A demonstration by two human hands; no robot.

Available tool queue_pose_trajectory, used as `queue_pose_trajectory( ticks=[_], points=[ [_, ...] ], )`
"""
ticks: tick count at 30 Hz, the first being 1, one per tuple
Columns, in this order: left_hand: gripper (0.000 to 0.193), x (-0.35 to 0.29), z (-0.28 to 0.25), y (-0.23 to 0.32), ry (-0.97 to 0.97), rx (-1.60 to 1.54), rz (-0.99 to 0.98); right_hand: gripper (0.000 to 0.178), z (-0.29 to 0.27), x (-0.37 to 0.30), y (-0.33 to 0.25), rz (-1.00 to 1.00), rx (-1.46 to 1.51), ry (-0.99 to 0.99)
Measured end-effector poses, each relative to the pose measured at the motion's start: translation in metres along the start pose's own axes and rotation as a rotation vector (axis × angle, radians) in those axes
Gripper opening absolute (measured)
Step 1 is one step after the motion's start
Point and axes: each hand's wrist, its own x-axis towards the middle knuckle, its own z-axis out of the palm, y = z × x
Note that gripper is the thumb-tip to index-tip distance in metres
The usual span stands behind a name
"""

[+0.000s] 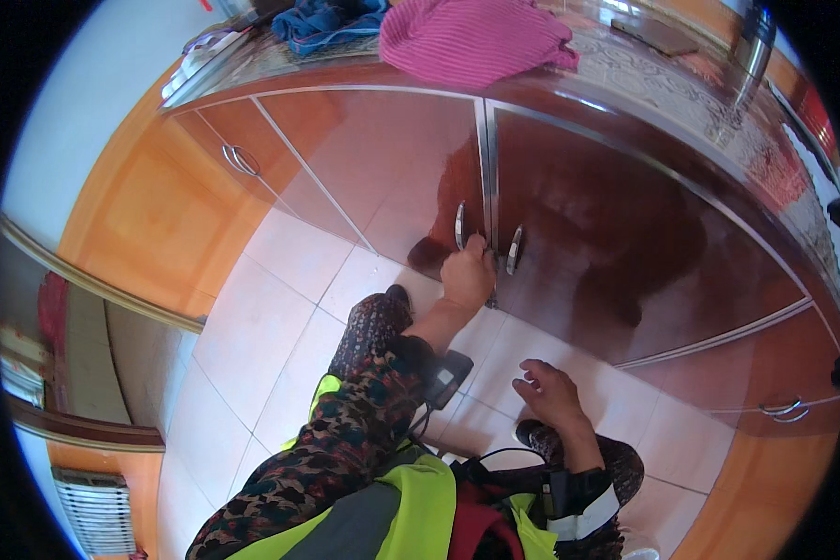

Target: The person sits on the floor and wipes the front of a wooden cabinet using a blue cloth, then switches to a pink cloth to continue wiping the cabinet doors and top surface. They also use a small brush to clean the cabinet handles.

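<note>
Cabinet-door handle [459, 226] sits beside centre seam [487, 159], likely for easy pulling; left hand [469, 274] curled near its lower end, can't tell grip; right hand [551, 396] loosely spread, empty.

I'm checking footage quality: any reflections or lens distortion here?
Head view: the glossy right cabinet door carries a dark reflection; head view: the countertop bends in a fisheye curve; head view: black fills the corners around the rounded image.

Left arm [441, 322] stretched forward, left hand [469, 273] curled, grip hard to tell; right hand [548, 392] nearer body, loosely half-curled.
</note>
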Motion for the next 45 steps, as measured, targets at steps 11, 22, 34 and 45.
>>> queue_pose_trajectory(
  ticks=[11,22,34,45],
  points=[
    [0.016,-0.006,0.015,-0.014,0.001,-0.077,-0.023,0.044,0.0,0.007,-0.003,-0.025,0.011,-0.006],
    [0.017,-0.015,0.0,-0.003,-0.168,-0.157,-0.037,0.04,0.005,0.015,0.002,-0.073,-0.01,0.019],
    [0.015,-0.051,-0.015,-0.043,-0.476,-0.777,-0.295,0.041,0.009,0.032,0.003,-0.064,0.0,0.04],
    [0.019,-0.041,-0.029,-0.06,-0.521,-0.547,-0.421,0.056,-0.005,0.04,-0.029,-0.244,0.374,0.108]
  ],
)
